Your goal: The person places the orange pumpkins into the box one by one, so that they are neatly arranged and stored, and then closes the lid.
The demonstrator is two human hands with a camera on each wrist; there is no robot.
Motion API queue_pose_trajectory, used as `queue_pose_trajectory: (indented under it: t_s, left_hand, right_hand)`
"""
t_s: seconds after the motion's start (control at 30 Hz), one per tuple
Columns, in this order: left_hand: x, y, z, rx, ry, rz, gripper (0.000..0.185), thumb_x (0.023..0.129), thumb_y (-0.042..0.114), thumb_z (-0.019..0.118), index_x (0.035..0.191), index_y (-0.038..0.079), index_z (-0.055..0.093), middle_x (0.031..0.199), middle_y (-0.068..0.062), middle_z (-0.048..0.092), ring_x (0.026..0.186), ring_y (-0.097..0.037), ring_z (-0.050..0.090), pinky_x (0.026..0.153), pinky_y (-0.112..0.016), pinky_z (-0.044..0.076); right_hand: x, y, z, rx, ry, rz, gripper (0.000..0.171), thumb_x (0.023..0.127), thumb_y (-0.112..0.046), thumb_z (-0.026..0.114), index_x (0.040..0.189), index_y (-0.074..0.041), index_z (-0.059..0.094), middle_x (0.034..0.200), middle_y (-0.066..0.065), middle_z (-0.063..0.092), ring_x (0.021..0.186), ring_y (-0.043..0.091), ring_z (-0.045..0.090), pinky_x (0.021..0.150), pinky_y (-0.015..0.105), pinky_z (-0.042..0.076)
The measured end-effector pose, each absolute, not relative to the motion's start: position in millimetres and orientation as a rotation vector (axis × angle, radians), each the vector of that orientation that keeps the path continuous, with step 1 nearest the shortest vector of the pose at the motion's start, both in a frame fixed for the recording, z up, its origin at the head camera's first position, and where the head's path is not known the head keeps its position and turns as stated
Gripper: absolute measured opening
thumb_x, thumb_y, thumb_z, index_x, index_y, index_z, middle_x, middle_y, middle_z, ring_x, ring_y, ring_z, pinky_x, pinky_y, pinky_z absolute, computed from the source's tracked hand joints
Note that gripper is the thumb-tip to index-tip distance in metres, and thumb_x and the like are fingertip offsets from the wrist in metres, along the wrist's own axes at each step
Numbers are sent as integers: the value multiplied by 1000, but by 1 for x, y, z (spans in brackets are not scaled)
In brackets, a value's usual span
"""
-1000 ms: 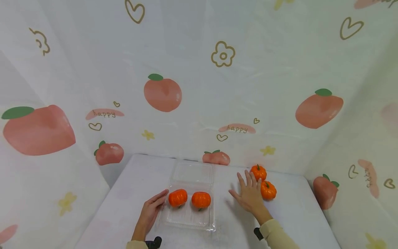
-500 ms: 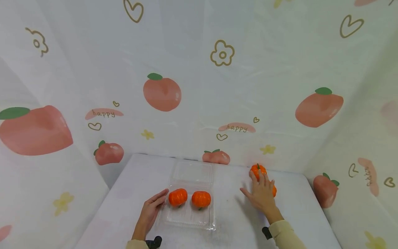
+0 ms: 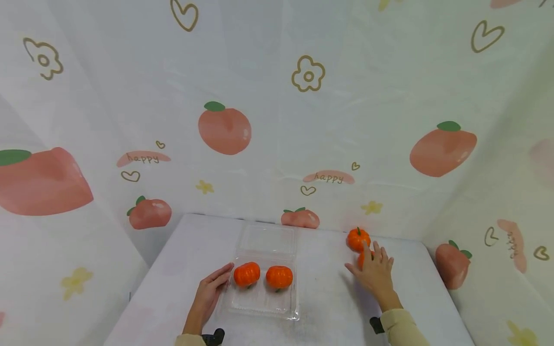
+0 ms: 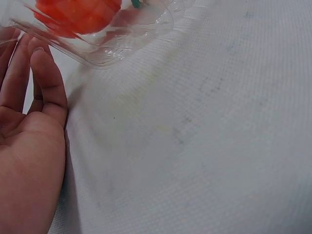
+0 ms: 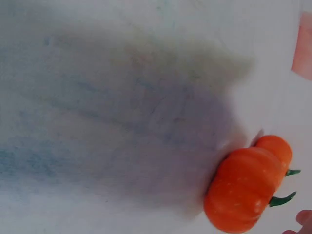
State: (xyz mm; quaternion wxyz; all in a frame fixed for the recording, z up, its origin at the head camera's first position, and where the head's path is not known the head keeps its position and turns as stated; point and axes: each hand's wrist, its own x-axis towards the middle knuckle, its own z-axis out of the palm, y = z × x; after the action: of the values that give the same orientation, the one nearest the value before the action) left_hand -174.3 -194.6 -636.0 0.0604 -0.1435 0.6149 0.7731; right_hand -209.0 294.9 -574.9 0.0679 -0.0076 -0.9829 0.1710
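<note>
A clear plastic clamshell box point(image 3: 259, 302) lies open on the white table, with two small orange pumpkins point(image 3: 247, 274) point(image 3: 279, 277) in its near half. My left hand point(image 3: 209, 294) rests with straight fingers against the box's left edge; in the left wrist view the fingers point(image 4: 46, 83) touch the box corner point(image 4: 112, 48). Two more pumpkins sit at the back right. My right hand point(image 3: 375, 273) hovers with spread fingers over the nearer one point(image 3: 361, 258), mostly hiding it; the farther one point(image 3: 358, 239) stands free. The right wrist view shows both pumpkins point(image 5: 241, 190) point(image 5: 275, 146) side by side.
The white table point(image 3: 329, 307) is walled on three sides by a sheet printed with peaches and hearts. The box's open lid point(image 3: 268, 239) lies flat toward the back wall. The table's right edge point(image 3: 450, 307) drops off close to my right arm.
My right hand has moved right and forward across the table, from left of the two loose pumpkins to over the nearer one. The left hand and the box have stayed put.
</note>
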Motion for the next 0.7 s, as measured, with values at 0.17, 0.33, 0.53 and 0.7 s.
queue_pose_trajectory:
  t_s: [0.17, 0.33, 0.53, 0.7]
  left_hand:
    - [-174, -194, -636, -431, 1880, 2333, 50, 96, 19, 68, 141, 0, 59, 128, 9, 73, 108, 9, 65, 90, -13, 54]
    - [-174, -193, -636, -443, 1876, 2345, 48, 97, 18, 68, 141, 0, 59, 128, 9, 73, 108, 9, 65, 90, -13, 54]
    - [-172, -191, -636, -462, 1871, 2350, 47, 98, 16, 66, 141, 0, 58, 129, 8, 72, 107, 9, 65, 90, -13, 54]
    - [-172, -192, -634, -442, 1899, 2328, 49, 98, 17, 66, 143, -1, 57, 130, 9, 71, 108, 10, 64, 89, -13, 53]
  right_hand:
    - [-208, 304, -579, -78, -2982, 571, 104, 89, -55, 70, 156, 6, 22, 160, 41, 14, 144, 64, 13, 115, 79, 10]
    - [-209, 311, -584, -121, -2988, 602, 105, 90, -55, 70, 156, 8, 19, 158, 42, 12, 141, 64, 17, 115, 77, 20]
    - [-211, 317, -589, -171, -3020, 684, 104, 90, -49, 72, 157, 7, 15, 157, 41, 11, 136, 64, 21, 109, 77, 32]
    - [-210, 317, -589, -228, -3046, 728, 100, 91, -42, 75, 156, 7, 17, 155, 40, 14, 133, 62, 27, 108, 74, 37]
